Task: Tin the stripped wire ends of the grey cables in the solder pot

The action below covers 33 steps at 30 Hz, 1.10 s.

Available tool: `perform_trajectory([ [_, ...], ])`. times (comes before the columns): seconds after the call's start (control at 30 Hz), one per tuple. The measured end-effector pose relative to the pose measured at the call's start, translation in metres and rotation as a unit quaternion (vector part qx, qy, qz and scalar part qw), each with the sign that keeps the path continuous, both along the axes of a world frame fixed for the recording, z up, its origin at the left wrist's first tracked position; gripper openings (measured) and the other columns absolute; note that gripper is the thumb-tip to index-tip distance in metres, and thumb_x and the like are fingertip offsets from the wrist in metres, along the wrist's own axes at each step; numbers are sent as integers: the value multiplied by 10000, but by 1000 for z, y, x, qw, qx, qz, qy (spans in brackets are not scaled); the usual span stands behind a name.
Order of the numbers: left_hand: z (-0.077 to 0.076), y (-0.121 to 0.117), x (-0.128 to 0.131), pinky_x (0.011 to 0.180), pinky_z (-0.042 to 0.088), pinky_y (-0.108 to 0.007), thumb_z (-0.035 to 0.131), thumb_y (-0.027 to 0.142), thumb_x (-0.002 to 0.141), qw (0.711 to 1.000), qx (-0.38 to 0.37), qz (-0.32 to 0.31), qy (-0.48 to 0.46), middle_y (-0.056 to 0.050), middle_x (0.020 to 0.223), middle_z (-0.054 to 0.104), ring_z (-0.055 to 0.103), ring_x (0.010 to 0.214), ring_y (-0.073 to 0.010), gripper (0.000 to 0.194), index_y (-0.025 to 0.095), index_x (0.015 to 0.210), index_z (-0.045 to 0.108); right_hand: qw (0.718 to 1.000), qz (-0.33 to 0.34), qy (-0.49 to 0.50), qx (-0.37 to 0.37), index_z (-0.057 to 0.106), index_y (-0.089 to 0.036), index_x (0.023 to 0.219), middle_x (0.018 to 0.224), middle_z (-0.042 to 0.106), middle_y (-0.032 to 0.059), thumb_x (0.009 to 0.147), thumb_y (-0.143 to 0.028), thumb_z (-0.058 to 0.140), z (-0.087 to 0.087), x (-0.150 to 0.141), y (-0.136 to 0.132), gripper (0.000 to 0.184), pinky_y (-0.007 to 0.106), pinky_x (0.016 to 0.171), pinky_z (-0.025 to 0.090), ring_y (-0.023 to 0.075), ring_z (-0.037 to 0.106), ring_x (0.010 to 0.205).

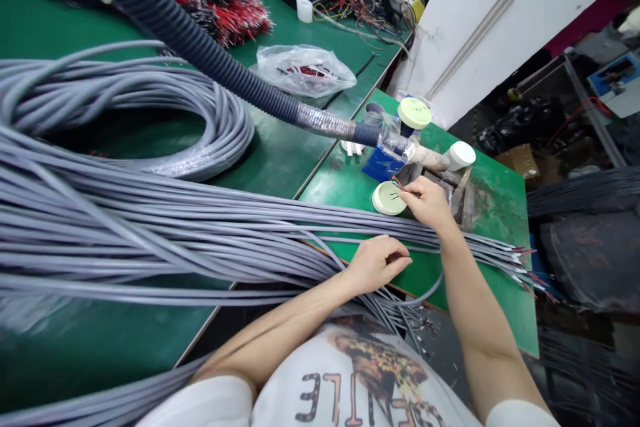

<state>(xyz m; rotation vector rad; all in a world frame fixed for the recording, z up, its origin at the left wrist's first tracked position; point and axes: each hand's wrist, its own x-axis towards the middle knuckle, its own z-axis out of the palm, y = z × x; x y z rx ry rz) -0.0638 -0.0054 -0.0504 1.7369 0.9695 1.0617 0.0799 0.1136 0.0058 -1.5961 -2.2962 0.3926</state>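
Observation:
A thick bundle of grey cables (150, 233) runs across the green bench (280, 153) from the left to stripped ends at the right (520, 267). My right hand (425, 203) pinches thin red and black wire ends (399, 185) over a pale round lid (389, 199). My left hand (375, 263) is closed, pinching a grey cable (430, 290) that loops down just above the bundle's near edge.
A dark corrugated hose (200, 47) slants down to a blue fixture (383, 161) with white-capped tubes (460, 155). A second lid (414, 113), a plastic bag (303, 70), red-black wire bundles (235, 13) and tangled wiring lie behind. A white wall panel stands right.

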Motion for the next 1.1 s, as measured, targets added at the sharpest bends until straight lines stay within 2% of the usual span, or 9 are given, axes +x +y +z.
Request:
perform_trajectory([
  [0.17, 1, 0, -1, 640, 436, -227, 604, 267, 832, 1000, 4, -1, -6, -11, 733, 661, 561, 656, -119, 111, 187, 818, 680, 998, 3, -64, -1, 729, -201, 708, 692, 537, 16, 768, -263, 548, -11, -7, 4, 201, 266, 565, 319, 136, 482, 619],
  [0.3, 0, 0, -1, 644, 433, -225, 608, 254, 830, 1000, 8, -3, -10, -10, 733, 662, 563, 662, -119, 102, 182, 816, 677, 998, -2, -66, 3, 724, -190, 701, 679, 534, 15, 772, -272, 550, -6, -6, 3, 204, 267, 565, 319, 135, 490, 616],
  [0.4, 0, 1, -1, 640, 438, -225, 608, 261, 829, 1000, -2, -3, -15, -13, 736, 663, 570, 667, -122, 105, 183, 821, 678, 999, -21, -19, 32, 712, -175, 684, 671, 557, 16, 765, -296, 575, 4, 15, 3, 200, 263, 584, 349, 135, 510, 619],
  [0.5, 1, 1, -2, 633, 447, -224, 607, 268, 828, 1000, -18, -5, -23, -15, 740, 664, 577, 667, -123, 109, 187, 821, 680, 991, -98, 15, 86, 706, -165, 665, 655, 581, 21, 742, -339, 600, 7, 54, 7, 217, 266, 584, 364, 143, 525, 610],
  [0.63, 2, 0, -2, 632, 446, -222, 608, 259, 826, 999, -24, -9, -25, -14, 736, 663, 578, 671, -122, 102, 189, 809, 681, 968, -221, -17, 121, 706, -158, 638, 620, 597, 34, 713, -364, 595, -10, 105, 16, 245, 282, 586, 368, 161, 519, 590],
  [0.73, 1, 0, -1, 628, 445, -220, 601, 260, 832, 999, -28, -9, -23, -15, 741, 662, 577, 680, -123, 107, 193, 809, 680, 958, -264, -41, 107, 715, -159, 645, 635, 627, 48, 702, -370, 583, -27, 123, 20, 255, 290, 611, 385, 177, 538, 612],
  [0.87, -1, 0, -1, 617, 449, -220, 587, 265, 840, 999, -33, -18, -19, -23, 749, 665, 578, 686, -128, 121, 191, 813, 679, 955, -276, -46, 97, 722, -158, 649, 648, 640, 54, 705, -374, 565, -38, 126, 22, 272, 287, 621, 396, 180, 550, 620],
  [1.1, -1, 0, -1, 623, 455, -218, 587, 245, 839, 999, -41, -23, -20, -18, 750, 670, 578, 689, -125, 106, 193, 812, 674, 957, -270, -66, 76, 733, -168, 660, 651, 634, 47, 705, -369, 562, -43, 128, 24, 268, 282, 623, 389, 181, 551, 632],
])
